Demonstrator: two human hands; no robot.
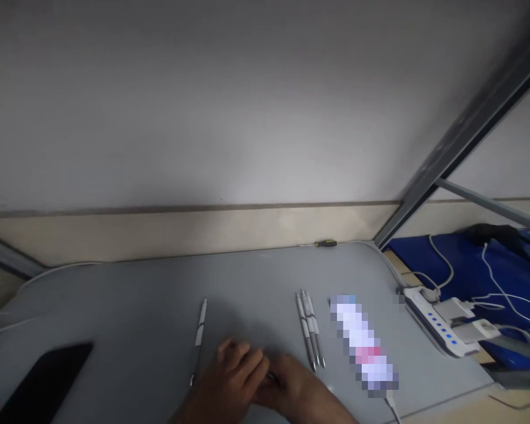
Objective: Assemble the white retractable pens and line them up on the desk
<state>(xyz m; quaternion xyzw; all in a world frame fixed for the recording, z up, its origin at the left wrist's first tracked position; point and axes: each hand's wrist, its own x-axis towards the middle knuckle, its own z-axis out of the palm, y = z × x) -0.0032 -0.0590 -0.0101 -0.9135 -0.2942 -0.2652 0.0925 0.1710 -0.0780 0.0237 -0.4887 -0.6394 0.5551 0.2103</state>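
My left hand [238, 374] and my right hand [291, 386] meet low in the middle of the view, with fingers curled together. A small dark, slim piece [272, 376] shows between them; the rest of it is covered by the fingers, so I cannot make out what it is. Left of my left hand, a white pen [200, 330] with a grey grip lies on the grey table [150, 294]. To the right of my right hand, three similar white-and-grey pens [310, 327] lie close together, side by side with tips toward me.
A lit, blurred phone [362, 344] on a cable lies right of the pens. Beyond it is a white power strip [441, 324] with plugs. A screwdriver [325, 243] rests at the table's back edge. A black flat object [44, 383] is at left. A metal frame [450, 147] rises at right.
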